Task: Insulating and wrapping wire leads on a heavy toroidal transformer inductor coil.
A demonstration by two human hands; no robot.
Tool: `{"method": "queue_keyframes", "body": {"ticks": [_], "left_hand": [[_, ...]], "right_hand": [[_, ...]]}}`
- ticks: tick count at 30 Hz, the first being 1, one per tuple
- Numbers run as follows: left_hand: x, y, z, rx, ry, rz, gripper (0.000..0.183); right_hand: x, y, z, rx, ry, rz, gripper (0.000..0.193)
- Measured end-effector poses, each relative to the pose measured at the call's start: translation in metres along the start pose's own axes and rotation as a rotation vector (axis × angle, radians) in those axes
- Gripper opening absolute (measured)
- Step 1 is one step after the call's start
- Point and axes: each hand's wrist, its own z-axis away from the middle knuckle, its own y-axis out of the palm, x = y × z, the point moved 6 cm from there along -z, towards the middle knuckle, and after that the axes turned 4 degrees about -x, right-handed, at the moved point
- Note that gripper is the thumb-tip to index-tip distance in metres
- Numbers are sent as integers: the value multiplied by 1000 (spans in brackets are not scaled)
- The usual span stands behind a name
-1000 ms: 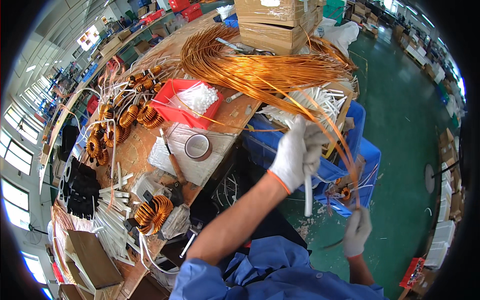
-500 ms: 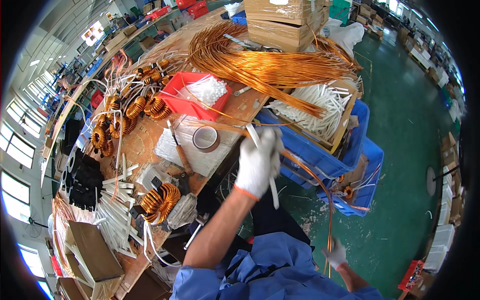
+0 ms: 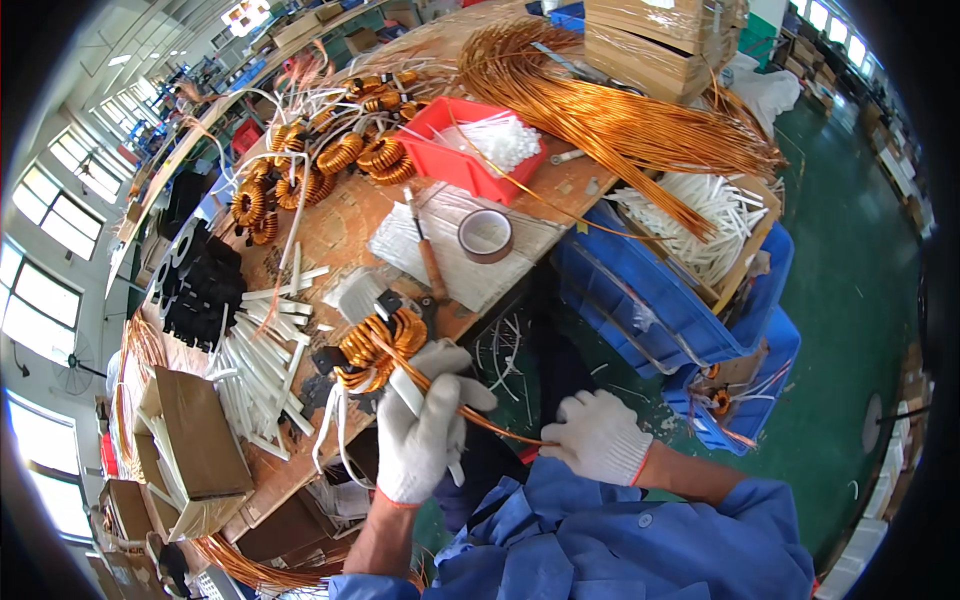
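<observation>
Copper-orange toroidal coil (image 3: pixel 407 328) at the near edge of the bench (image 3: pixel 335 242), turns already seated over much of its ring; a length of copper wire (image 3: pixel 510 431) not yet wound. Left hand (image 3: pixel 420 440) closed round that wire and a white tube (image 3: pixel 406 392); right hand (image 3: pixel 595 432) curled on the wire farther along. Whether the wire threads the ring, cannot tell. Wood-handled tool (image 3: pixel 430 265) and tape roll (image 3: pixel 488 259) lie beyond the coil; loose sleeving (image 3: pixel 255 370) crowds its left, likely the main hindrance. Wound toroids (image 3: pixel 340 152) heap farther back, beside a red bin (image 3: pixel 452 180).
</observation>
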Motion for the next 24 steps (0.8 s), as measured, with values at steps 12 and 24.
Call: {"method": "queue_keyframes", "body": {"ticks": [12, 24], "left_hand": [[-43, -75, 18, -391, 189, 126, 37], [-20, -33, 30, 101, -42, -248, 52]], "right_hand": [[37, -52, -32, 268, 23, -772, 15], [43, -62, -55, 56, -147, -641, 18]]}}
